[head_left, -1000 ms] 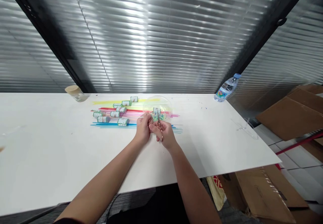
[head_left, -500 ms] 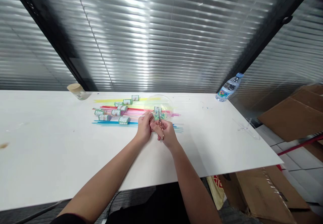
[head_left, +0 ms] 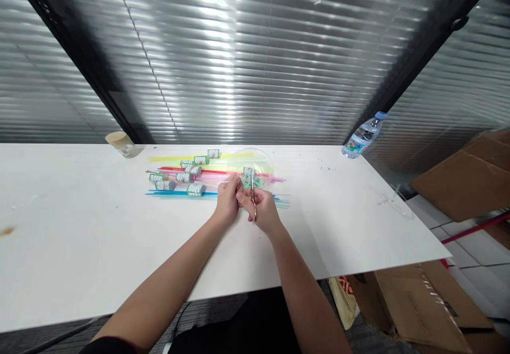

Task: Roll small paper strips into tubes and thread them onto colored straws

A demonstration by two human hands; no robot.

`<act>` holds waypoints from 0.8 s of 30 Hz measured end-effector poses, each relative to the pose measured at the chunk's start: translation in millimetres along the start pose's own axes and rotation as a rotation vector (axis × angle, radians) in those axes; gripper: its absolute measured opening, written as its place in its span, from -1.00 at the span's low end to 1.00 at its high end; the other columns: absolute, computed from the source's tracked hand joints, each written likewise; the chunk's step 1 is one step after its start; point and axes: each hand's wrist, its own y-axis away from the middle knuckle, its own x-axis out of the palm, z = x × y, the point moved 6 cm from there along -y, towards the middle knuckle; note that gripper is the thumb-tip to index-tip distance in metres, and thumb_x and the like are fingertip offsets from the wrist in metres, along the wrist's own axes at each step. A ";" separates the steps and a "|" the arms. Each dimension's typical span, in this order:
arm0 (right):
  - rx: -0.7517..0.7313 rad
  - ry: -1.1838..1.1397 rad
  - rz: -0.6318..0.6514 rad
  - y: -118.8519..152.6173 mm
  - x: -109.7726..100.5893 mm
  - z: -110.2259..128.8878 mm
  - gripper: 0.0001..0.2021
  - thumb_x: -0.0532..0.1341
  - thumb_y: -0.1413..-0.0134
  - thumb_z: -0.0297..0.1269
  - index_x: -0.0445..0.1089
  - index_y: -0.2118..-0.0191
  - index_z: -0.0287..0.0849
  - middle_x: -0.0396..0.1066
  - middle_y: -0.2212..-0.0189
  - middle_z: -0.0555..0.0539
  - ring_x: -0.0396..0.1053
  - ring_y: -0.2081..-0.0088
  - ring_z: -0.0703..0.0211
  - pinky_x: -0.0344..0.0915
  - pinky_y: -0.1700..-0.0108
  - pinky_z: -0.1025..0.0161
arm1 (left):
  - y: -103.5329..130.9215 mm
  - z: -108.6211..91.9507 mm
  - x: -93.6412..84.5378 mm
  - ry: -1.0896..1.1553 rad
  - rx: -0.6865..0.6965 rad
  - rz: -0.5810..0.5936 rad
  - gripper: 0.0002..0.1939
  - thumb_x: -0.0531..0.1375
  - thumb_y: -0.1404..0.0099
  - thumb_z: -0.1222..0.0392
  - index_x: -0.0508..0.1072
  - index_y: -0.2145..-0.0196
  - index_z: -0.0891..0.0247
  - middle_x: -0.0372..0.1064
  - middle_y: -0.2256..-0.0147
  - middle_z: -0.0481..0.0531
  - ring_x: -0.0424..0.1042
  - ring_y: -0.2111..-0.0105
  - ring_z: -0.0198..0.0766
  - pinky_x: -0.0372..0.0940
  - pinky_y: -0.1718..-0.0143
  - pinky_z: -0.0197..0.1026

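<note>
My right hand [head_left: 263, 208] holds a pair of scissors [head_left: 252, 197] with rose-gold handles, blades pointing away from me. Beside it, my left hand [head_left: 229, 201] is closed, fingertips pinched together close to the right hand; what it grips is hidden, though a thin pale end shows at its left side. Just beyond both hands is a clear round bowl [head_left: 268, 158] with small green and blue bits and a labelled piece inside. Bundles of thin plastic sticks in yellow, red, pink and blue [head_left: 155, 193] lie behind and left of my hands, wrapped with patterned labels [head_left: 196, 190].
A jar with a tan lid [head_left: 121, 144] stands at the back left of the white table [head_left: 119, 253]. At the back right is a water bottle [head_left: 360, 140]. Clear plastic [head_left: 392, 202] lies near the right edge, and cardboard boxes [head_left: 426, 301] sit beyond it.
The scissors have turned slightly in my right hand. Both hands otherwise stay in nearly the same place; the view has shifted a little.
</note>
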 end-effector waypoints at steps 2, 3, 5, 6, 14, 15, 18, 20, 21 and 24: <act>-0.007 0.005 0.001 0.2 0.2 0.6 -0.72 0.34 0.04 -0.09 0.32 0.46 -0.17 0.21 0.67 0.10 0.09 0.64 0.33 0.06 0.63 0.34 | -0.1 -0.1 -0.1 -0.006 0.004 0.003 -0.57 0.21 -0.15 0.14 -0.01 0.63 0.20 -0.15 0.70 -0.22 -0.14 0.68 -0.47 -0.11 0.67 -0.34; -0.011 0.005 0.001 0.2 0.3 0.7 -0.72 0.34 0.04 -0.09 0.32 0.46 -0.17 0.21 0.67 0.10 0.09 0.64 0.34 0.06 0.63 0.34 | -0.1 -0.3 -0.1 -0.004 0.006 0.004 -0.58 0.20 -0.15 0.14 -0.01 0.63 0.20 -0.15 0.70 -0.22 -0.14 0.68 -0.47 -0.12 0.67 -0.34; -0.011 -0.008 0.001 0.2 0.3 0.4 -0.72 0.34 0.05 -0.08 0.32 0.45 -0.17 0.20 0.67 0.11 0.08 0.65 0.35 0.07 0.63 0.34 | 0.0 -0.8 -0.1 0.001 0.007 0.006 -0.58 0.20 -0.15 0.15 -0.01 0.63 0.20 -0.15 0.70 -0.21 -0.14 0.68 -0.47 -0.13 0.67 -0.34; -0.006 -0.019 0.001 0.1 0.3 0.0 -0.71 0.35 0.06 -0.08 0.32 0.45 -0.17 0.20 0.66 0.11 0.08 0.66 0.35 0.06 0.63 0.34 | 0.1 -1.1 0.0 0.001 0.004 0.008 -0.59 0.20 -0.15 0.15 0.00 0.63 0.20 -0.15 0.70 -0.21 -0.14 0.68 -0.47 -0.13 0.67 -0.33; 0.010 -0.070 0.002 -0.6 -0.2 -0.4 -0.67 0.39 0.12 -0.04 0.34 0.46 -0.18 0.13 0.68 0.15 0.07 0.69 0.38 0.04 0.66 0.35 | 0.0 -4.6 1.3 -0.032 -0.019 0.009 -0.60 0.21 -0.11 0.17 0.01 0.64 0.20 -0.15 0.71 -0.23 -0.14 0.71 -0.50 -0.14 0.69 -0.34; 0.010 -0.072 0.003 -0.6 0.0 -0.3 -0.67 0.39 0.12 -0.04 0.34 0.46 -0.19 0.13 0.68 0.15 0.07 0.69 0.38 0.05 0.66 0.35 | 0.0 -4.7 1.5 -0.029 -0.019 0.010 -0.61 0.21 -0.10 0.17 0.00 0.63 0.20 -0.15 0.71 -0.23 -0.15 0.71 -0.50 -0.14 0.69 -0.34; 0.010 -0.065 0.005 -0.5 0.2 -0.2 -0.68 0.39 0.12 -0.05 0.35 0.45 -0.19 0.14 0.67 0.15 0.07 0.68 0.38 0.06 0.66 0.35 | 0.0 -4.6 1.4 -0.017 -0.014 0.008 -0.60 0.21 -0.10 0.17 0.00 0.63 0.21 -0.17 0.70 -0.23 -0.15 0.70 -0.50 -0.12 0.68 -0.35; 0.007 -0.055 0.011 -0.4 0.4 0.1 -0.69 0.38 0.10 -0.05 0.36 0.44 -0.19 0.16 0.67 0.14 0.08 0.68 0.38 0.06 0.66 0.35 | -0.1 -4.5 1.1 -0.022 -0.011 0.004 -0.60 0.21 -0.11 0.16 0.00 0.63 0.21 -0.16 0.70 -0.23 -0.15 0.70 -0.50 -0.12 0.68 -0.35; 0.004 -0.050 0.015 -0.4 0.5 0.4 -0.69 0.37 0.09 -0.05 0.36 0.44 -0.19 0.16 0.67 0.14 0.09 0.68 0.37 0.06 0.65 0.35 | -0.2 -4.5 0.9 -0.027 -0.008 0.000 -0.59 0.21 -0.11 0.16 0.00 0.63 0.21 -0.15 0.70 -0.23 -0.15 0.70 -0.50 -0.13 0.69 -0.35; -0.004 -0.030 0.017 -0.2 0.4 1.2 -0.68 0.36 0.08 -0.04 0.35 0.43 -0.18 0.18 0.67 0.13 0.11 0.67 0.36 0.10 0.64 0.34 | -0.5 -5.0 0.5 -0.033 0.004 -0.007 -0.59 0.21 -0.12 0.15 0.01 0.64 0.21 -0.14 0.70 -0.22 -0.13 0.69 -0.50 -0.11 0.68 -0.35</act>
